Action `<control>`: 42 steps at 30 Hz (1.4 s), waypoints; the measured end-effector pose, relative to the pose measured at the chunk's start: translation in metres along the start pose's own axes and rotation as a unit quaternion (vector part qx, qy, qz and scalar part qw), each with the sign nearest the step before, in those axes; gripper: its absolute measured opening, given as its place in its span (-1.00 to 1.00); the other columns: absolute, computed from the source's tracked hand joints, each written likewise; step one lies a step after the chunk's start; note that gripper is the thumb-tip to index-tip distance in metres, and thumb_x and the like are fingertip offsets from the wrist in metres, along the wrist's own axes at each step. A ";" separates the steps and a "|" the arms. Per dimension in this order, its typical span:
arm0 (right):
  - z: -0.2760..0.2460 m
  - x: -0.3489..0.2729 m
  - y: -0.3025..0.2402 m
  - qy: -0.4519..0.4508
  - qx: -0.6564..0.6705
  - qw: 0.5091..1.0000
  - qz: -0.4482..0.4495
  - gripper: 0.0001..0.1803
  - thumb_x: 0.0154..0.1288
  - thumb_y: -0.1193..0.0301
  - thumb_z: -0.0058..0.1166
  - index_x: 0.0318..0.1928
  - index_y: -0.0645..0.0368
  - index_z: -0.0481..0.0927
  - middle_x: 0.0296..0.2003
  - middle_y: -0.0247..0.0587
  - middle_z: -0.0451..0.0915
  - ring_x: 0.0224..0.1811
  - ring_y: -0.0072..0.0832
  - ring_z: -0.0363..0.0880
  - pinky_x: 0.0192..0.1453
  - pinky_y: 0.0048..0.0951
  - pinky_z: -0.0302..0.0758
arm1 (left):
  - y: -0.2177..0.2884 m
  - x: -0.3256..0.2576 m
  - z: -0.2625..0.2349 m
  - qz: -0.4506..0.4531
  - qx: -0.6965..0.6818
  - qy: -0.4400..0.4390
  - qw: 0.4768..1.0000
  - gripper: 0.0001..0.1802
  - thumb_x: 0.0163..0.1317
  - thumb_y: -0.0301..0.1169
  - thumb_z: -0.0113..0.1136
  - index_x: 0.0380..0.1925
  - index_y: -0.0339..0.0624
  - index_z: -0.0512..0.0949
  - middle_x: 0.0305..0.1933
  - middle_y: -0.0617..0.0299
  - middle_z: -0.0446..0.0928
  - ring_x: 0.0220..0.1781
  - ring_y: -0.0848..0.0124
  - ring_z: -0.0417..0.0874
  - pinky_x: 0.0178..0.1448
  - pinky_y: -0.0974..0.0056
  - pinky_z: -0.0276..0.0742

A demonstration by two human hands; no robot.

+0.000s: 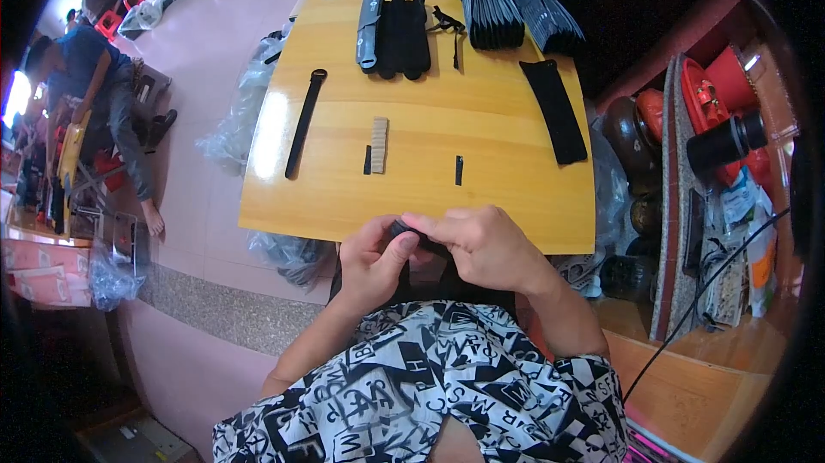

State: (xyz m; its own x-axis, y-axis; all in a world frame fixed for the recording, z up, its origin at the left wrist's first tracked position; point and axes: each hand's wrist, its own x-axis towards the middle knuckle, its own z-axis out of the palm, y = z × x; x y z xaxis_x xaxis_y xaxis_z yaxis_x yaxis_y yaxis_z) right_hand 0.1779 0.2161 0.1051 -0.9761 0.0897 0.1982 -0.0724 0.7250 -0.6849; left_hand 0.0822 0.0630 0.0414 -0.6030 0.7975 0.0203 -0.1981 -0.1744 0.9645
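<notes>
Down at six o'clock on the yellow table (507, 201), the left hand (374, 262) is closed, pinching a small dark piece (398, 227) between thumb and fingers, while the right hand (481, 244) is half-curled, forefinger against it, any grip hidden. This piece looks unfinished; the tied dark bundle (488, 12) at one o'clock seems done, while the black strap (305, 125) at nine and wide black band (554, 112) at three lie loose, probably awaiting work.

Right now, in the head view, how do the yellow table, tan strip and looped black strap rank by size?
Largest to smallest, as they look:
1. Yellow table
2. Looped black strap
3. Tan strip
</notes>
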 end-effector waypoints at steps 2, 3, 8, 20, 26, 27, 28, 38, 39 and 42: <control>0.000 0.005 0.007 -0.012 0.088 0.996 0.017 -0.55 0.05 0.63 -0.05 0.00 0.12 0.59 -0.48 -0.02 0.56 -0.51 -0.22 0.54 -0.39 -0.35 0.47 | -0.002 0.000 0.000 0.040 0.027 0.023 0.999 -0.75 0.28 -0.46 0.10 -0.15 -0.48 0.44 -0.31 0.09 0.59 -0.36 0.42 0.66 -0.26 0.42 0.58; 0.000 0.008 0.010 -0.024 0.173 0.984 0.035 -0.60 0.10 0.60 -0.04 -0.01 0.16 0.58 -0.40 0.00 0.63 -0.44 -0.20 0.61 -0.32 -0.35 0.52 | -0.001 0.000 0.000 0.040 0.027 0.025 0.999 -0.75 0.28 -0.46 0.10 -0.15 -0.48 0.44 -0.31 0.09 0.59 -0.36 0.42 0.66 -0.26 0.42 0.58; 0.002 0.010 0.021 -0.107 0.351 0.916 0.164 -0.62 0.14 0.64 -0.04 0.00 0.22 0.56 -0.34 -0.03 0.66 -0.33 -0.45 0.63 -0.26 -0.47 0.51 | 0.002 0.001 -0.001 0.102 0.071 0.012 0.992 -0.77 0.29 -0.51 0.03 -0.11 -0.46 0.42 -0.33 0.11 0.60 -0.39 0.43 0.66 -0.30 0.43 0.59; -0.024 0.009 -0.022 -0.105 -0.064 0.990 0.075 -0.58 0.12 0.57 -0.05 0.04 0.13 0.53 -0.46 0.07 0.54 -0.41 -0.11 0.57 -0.31 -0.26 0.50 | 0.006 0.005 0.005 0.045 0.140 0.037 0.988 -0.84 0.14 -0.55 0.21 -0.28 -0.41 0.52 -0.51 0.20 0.58 -0.49 0.52 0.63 -0.44 0.46 0.53; -0.046 0.021 -0.054 -0.238 -0.217 0.942 0.090 -0.63 0.19 0.45 -0.10 0.04 0.15 0.47 -0.47 0.08 0.57 -0.37 -0.05 0.61 -0.33 -0.13 0.53 | 0.014 0.004 0.004 0.118 0.267 0.035 0.956 -0.83 0.11 -0.54 0.25 -0.30 -0.38 0.53 -0.54 0.18 0.58 -0.53 0.51 0.62 -0.46 0.46 0.48; -0.048 0.023 -0.054 -0.261 -0.229 0.934 0.080 -0.65 0.21 0.44 -0.11 0.02 0.15 0.48 -0.49 0.06 0.57 -0.36 -0.08 0.62 -0.34 -0.13 0.54 | 0.016 0.003 0.005 0.116 0.267 0.034 0.956 -0.83 0.11 -0.54 0.25 -0.30 -0.38 0.53 -0.54 0.18 0.58 -0.53 0.51 0.62 -0.46 0.46 0.48; -0.048 0.023 -0.052 -0.260 -0.229 0.934 0.081 -0.65 0.21 0.44 -0.11 0.02 0.15 0.48 -0.49 0.06 0.57 -0.36 -0.08 0.62 -0.34 -0.13 0.54 | 0.018 0.003 0.005 0.140 0.276 0.035 0.950 -0.83 0.11 -0.53 0.25 -0.30 -0.38 0.53 -0.54 0.17 0.57 -0.53 0.51 0.62 -0.45 0.45 0.48; -0.035 0.021 0.004 -0.216 0.178 0.960 -0.024 -0.43 0.00 0.73 -0.13 0.06 0.05 0.56 -0.55 -0.15 0.56 -0.58 -0.42 0.48 -0.39 -0.48 0.44 | 0.022 -0.018 0.007 0.153 0.193 0.020 0.969 -0.85 0.17 -0.55 0.15 -0.28 -0.43 0.51 -0.43 0.11 0.59 -0.45 0.49 0.65 -0.40 0.45 0.53; -0.033 0.020 0.008 -0.248 0.214 0.945 0.021 -0.44 0.01 0.73 -0.12 0.06 0.06 0.56 -0.56 -0.16 0.54 -0.59 -0.47 0.45 -0.39 -0.51 0.44 | 0.022 -0.021 0.008 0.154 0.193 0.020 0.969 -0.85 0.17 -0.55 0.15 -0.28 -0.43 0.51 -0.43 0.11 0.59 -0.45 0.49 0.65 -0.40 0.45 0.53; -0.026 0.017 -0.001 -0.225 0.234 0.944 0.056 -0.48 0.05 0.71 -0.10 0.06 0.10 0.56 -0.53 -0.11 0.55 -0.57 -0.44 0.47 -0.37 -0.51 0.46 | 0.023 -0.021 0.010 0.124 0.127 0.051 0.983 -0.87 0.19 -0.56 0.14 -0.29 -0.43 0.52 -0.46 0.14 0.60 -0.44 0.51 0.65 -0.40 0.46 0.53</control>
State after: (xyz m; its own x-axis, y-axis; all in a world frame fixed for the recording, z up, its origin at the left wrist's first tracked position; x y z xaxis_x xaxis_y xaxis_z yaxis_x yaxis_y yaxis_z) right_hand 0.1665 0.2347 0.1271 -0.9636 -0.2277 -0.1402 0.0568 0.3381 -0.9394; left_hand 0.0982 0.0480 0.0661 -0.6857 0.6837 0.2498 0.1574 -0.1957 0.9679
